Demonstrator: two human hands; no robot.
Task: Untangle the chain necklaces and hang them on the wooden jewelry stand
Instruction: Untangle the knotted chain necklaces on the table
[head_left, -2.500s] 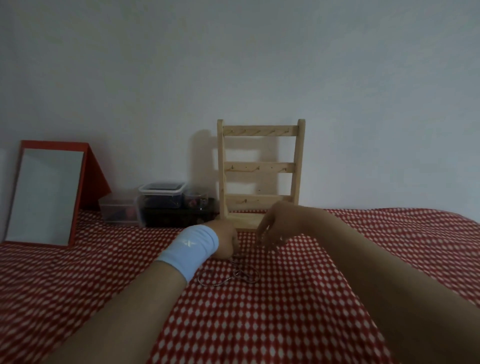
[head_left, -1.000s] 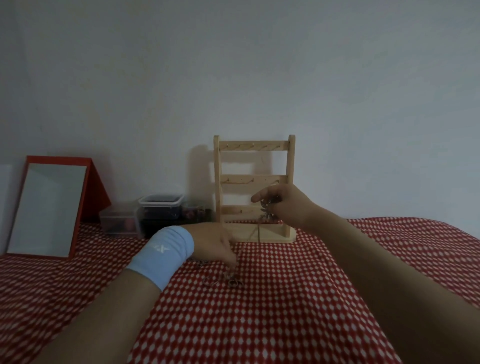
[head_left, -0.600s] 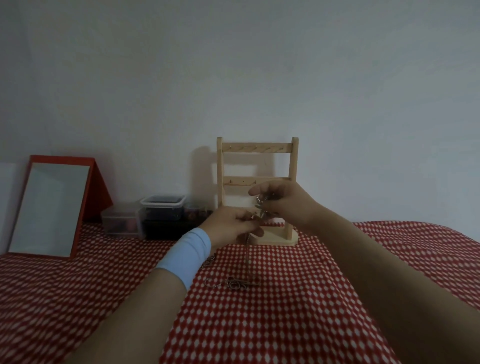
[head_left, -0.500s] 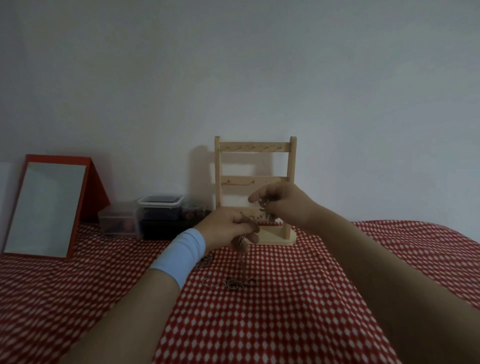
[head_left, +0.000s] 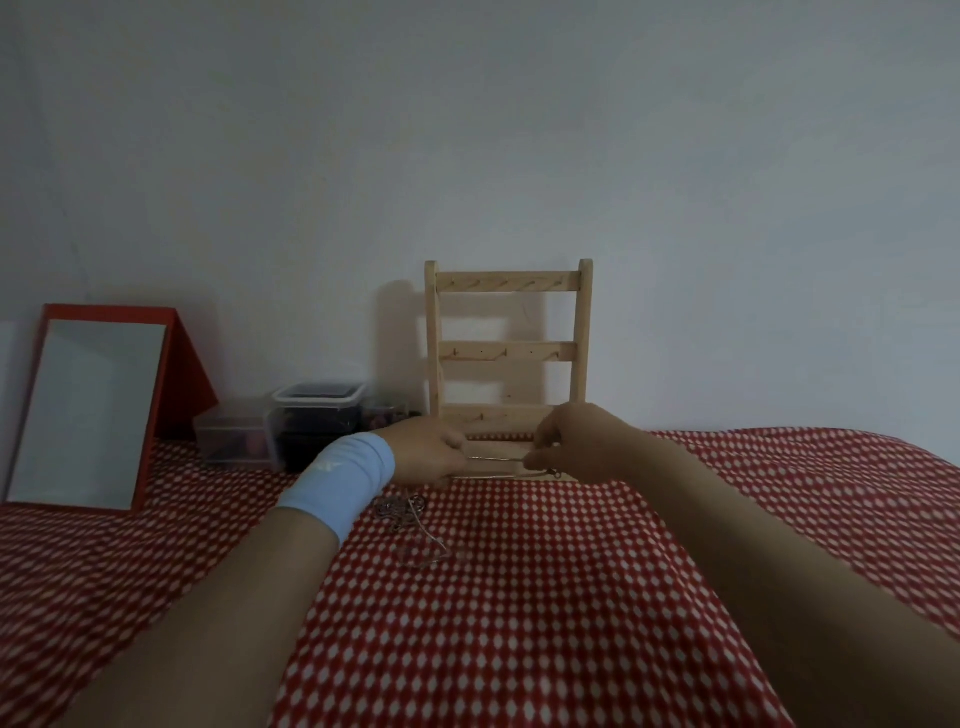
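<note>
Just in front of the stand (head_left: 508, 352), both hands are pulling a chain (head_left: 497, 458) taut between them. The left hand (head_left: 426, 452) is pinching one end and the right hand (head_left: 576, 448) the other, fingers curled on it. A slack length is sagging just below. A tangle (head_left: 402, 506) is lying on the checked cloth (head_left: 545, 623) beside the left wrist. No hook is carrying anything, so the task looks barely begun: untangling is under way and all the hanging is left.
</note>
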